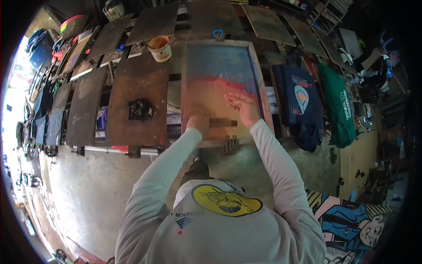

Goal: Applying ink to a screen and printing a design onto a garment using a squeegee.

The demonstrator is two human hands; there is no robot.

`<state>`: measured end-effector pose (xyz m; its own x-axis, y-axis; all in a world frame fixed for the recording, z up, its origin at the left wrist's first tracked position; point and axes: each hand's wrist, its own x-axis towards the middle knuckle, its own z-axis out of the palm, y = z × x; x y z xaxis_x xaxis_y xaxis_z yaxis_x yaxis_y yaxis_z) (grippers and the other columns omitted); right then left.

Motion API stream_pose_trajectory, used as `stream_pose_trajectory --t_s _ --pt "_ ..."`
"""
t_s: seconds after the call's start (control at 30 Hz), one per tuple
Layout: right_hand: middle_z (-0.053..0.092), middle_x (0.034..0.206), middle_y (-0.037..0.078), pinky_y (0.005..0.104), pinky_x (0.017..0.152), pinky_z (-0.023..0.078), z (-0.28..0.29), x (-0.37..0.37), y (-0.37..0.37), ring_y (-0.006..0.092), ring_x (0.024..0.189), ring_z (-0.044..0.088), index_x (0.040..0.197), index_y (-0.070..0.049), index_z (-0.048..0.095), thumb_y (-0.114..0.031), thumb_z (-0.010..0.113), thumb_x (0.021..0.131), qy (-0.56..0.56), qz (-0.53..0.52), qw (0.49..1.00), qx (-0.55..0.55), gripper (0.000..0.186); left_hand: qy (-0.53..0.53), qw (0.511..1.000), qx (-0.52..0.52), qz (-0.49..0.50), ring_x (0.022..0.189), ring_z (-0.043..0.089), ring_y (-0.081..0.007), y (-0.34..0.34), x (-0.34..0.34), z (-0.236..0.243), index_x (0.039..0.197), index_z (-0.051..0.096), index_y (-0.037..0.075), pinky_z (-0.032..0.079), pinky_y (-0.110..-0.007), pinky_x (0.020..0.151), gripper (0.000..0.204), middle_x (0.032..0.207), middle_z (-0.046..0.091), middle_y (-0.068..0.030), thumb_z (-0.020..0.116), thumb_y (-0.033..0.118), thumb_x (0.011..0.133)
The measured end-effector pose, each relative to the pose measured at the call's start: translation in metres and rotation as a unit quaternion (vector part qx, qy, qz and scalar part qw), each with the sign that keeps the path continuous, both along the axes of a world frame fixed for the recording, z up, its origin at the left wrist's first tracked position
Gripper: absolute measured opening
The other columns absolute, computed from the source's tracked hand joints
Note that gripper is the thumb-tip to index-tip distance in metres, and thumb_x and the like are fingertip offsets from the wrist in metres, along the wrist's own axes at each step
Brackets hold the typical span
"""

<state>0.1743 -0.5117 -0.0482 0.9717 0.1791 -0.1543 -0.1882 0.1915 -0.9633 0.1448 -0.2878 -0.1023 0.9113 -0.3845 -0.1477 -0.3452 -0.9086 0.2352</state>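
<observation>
A framed printing screen lies flat before me, its mesh blue-grey at the far end, red across the middle and tan nearer me. My left hand is closed at the left end of a short brown wooden squeegee over the tan part. The fingers of that hand are partly hidden. On the right, my right hand rests with its fingers stretched out over the mesh, beside the red band. A dark metal hinge clamp grips the near side of the frame, and a blue clamp its far side.
An orange-smeared white bucket stands on the boards at the left. Closer, a crumpled black bundle lies on a brown board. Printed navy fabric and green fabric drape over boards at the right.
</observation>
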Motion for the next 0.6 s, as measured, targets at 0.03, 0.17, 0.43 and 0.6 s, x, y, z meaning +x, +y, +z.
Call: stream_pose_trajectory --t_s 0.03,0.17,0.43,0.6 --pt "0.066 0.127 0.016 0.0361 0.099 0.05 0.013 0.001 -0.004 0.0248 0.116 0.063 0.126 0.002 0.061 -0.01 0.057 0.09 0.029 0.007 0.995 0.096 0.038 -0.002 1.0 -0.004 -0.007 0.099 0.07 -0.0338 0.004 0.0 -0.002 0.114 0.062 0.006 0.058 -0.043 0.081 0.036 0.106 0.07 -0.0168 0.069 0.023 0.082" --pt "0.07 0.111 0.011 0.0345 0.092 0.053 0.022 0.014 -0.005 0.0213 0.103 0.066 0.119 0.001 0.061 -0.004 0.061 0.089 0.058 0.001 0.984 0.168 0.031 0.002 0.999 -0.03 -0.039 0.091 0.071 -0.0359 0.005 0.011 0.0 0.114 0.061 0.006 0.058 -0.045 0.077 0.034 0.106 0.07 -0.0179 0.065 0.019 0.083" --pt "0.069 0.098 0.01 0.0338 0.081 0.054 -0.016 0.025 0.009 0.0232 0.09 0.068 0.106 -0.004 0.066 -0.033 0.082 0.079 -0.025 0.136 0.889 -0.435 0.043 0.079 0.995 -0.042 -0.046 0.089 0.071 -0.0353 0.009 0.045 0.021 0.108 0.064 0.006 0.058 -0.045 0.077 0.026 0.098 0.071 -0.0164 0.06 0.016 0.084" --pt "0.067 0.107 0.014 0.0457 0.08 0.054 -0.031 0.023 0.014 0.0386 0.088 0.067 0.103 -0.004 0.066 -0.033 0.078 0.075 -0.187 0.262 0.752 -0.575 0.042 0.132 0.986 -0.064 -0.074 0.092 0.071 -0.0362 0.012 0.073 0.019 0.106 0.068 0.009 0.057 -0.044 0.08 0.025 0.099 0.072 -0.0178 0.061 0.018 0.084"
